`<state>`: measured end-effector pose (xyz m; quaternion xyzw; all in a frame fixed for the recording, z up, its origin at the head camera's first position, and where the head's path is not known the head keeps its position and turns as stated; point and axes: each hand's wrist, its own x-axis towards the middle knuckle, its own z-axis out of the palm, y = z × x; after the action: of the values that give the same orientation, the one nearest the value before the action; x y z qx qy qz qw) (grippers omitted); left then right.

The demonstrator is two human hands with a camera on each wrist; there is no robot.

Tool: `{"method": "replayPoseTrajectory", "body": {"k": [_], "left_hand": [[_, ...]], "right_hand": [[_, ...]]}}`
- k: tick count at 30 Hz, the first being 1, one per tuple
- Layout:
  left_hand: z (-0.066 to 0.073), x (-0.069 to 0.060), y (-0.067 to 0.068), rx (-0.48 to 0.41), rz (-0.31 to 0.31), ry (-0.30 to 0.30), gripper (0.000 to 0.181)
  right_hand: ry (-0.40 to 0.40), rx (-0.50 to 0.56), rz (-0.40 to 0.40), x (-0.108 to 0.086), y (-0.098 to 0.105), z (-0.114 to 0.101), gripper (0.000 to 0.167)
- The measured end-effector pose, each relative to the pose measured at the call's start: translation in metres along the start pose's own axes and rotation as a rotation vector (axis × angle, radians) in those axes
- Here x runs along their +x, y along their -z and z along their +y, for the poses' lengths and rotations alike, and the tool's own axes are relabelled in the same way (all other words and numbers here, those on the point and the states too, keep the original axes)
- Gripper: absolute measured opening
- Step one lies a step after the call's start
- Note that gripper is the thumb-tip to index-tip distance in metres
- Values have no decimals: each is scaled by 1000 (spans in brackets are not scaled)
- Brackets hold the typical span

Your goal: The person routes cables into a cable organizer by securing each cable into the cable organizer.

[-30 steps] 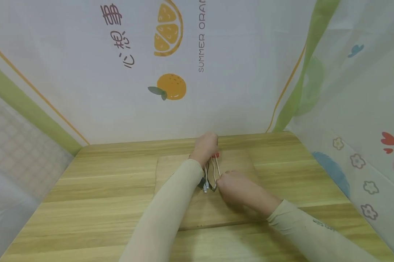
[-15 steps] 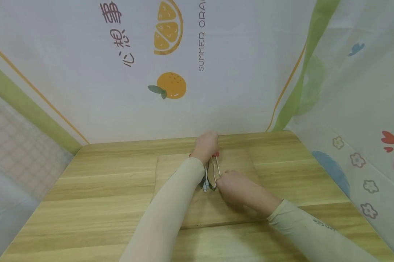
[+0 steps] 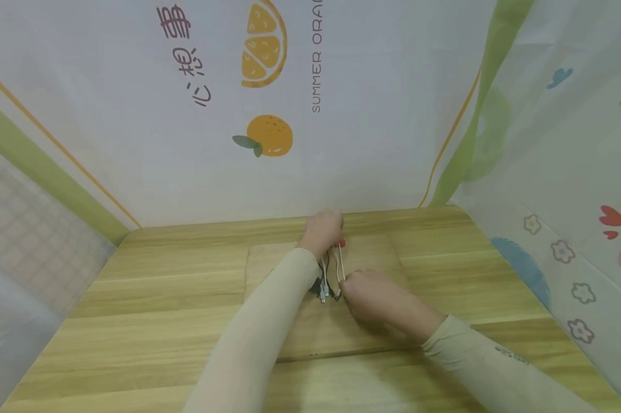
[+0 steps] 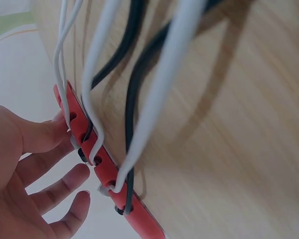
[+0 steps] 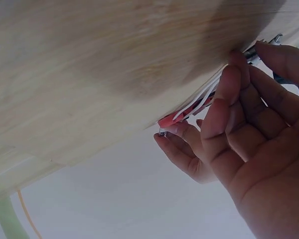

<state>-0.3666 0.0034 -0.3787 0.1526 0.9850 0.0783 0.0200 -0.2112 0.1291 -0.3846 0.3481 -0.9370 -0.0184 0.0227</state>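
A red cable holder (image 4: 107, 172) with slots lies at the far side of a thin wooden board. White and black cables run through its slots towards me. At its right end my left hand (image 3: 323, 231) reaches over and pinches, between thumb and forefinger, the end of a white cable (image 3: 342, 261) at the outermost slot; the other fingers are loosely bent. Lower on the board, the curled fingers of my right hand (image 3: 372, 292) pinch the same cable's nearer part. Beside that hand rest several cable plugs (image 3: 324, 294). The left forearm hides most of the holder in the head view.
The wooden board (image 3: 315, 341) lies on a wood-grain table (image 3: 176, 287). A white curtain (image 3: 362, 143) with orange prints hangs right behind the table's far edge. Another patterned curtain (image 3: 594, 172) stands along the right side.
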Motion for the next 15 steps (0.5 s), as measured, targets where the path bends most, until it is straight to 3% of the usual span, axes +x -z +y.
{"method": "replayPoseTrajectory", "body": {"k": [8, 15], "left_hand": [[-1, -8, 11, 13, -7, -34, 6], [-4, -14, 30, 28, 6, -58, 15]], "right_hand": [[-14, -13, -4, 0, 4, -1, 12], [-45, 25, -5, 1, 9, 4, 12]]}}
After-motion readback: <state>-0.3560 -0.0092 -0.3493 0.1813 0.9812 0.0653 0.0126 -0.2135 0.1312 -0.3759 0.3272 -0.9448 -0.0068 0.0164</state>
